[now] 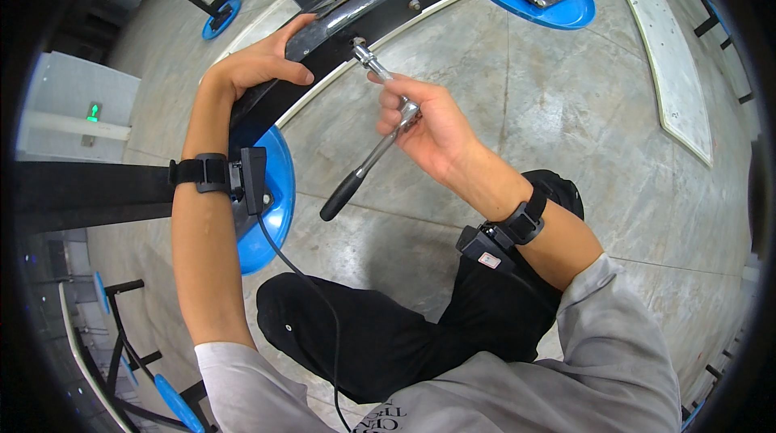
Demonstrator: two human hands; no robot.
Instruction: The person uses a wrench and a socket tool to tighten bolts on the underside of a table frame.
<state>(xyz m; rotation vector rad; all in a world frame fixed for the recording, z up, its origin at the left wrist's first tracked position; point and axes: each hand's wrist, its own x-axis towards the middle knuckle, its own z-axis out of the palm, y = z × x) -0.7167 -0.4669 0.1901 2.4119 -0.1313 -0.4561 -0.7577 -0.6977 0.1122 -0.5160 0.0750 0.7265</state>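
Head view: right hand (432, 122) has its grip closed round the ratchet wrench (376, 154) near the head, socket up against the side face of the black beam (380, 22), between that face's two long edges, handle pointing down-left and clear of the fingers. Left hand (257, 65) has its grip spread over the beam left of the socket, thumb on the side face, a finger reaching toward the far edge. Bolt (415, 5) in same face, right of socket; blue disc (575, 6) beyond it, white panel (667, 61) on the floor (574, 109) farther right.
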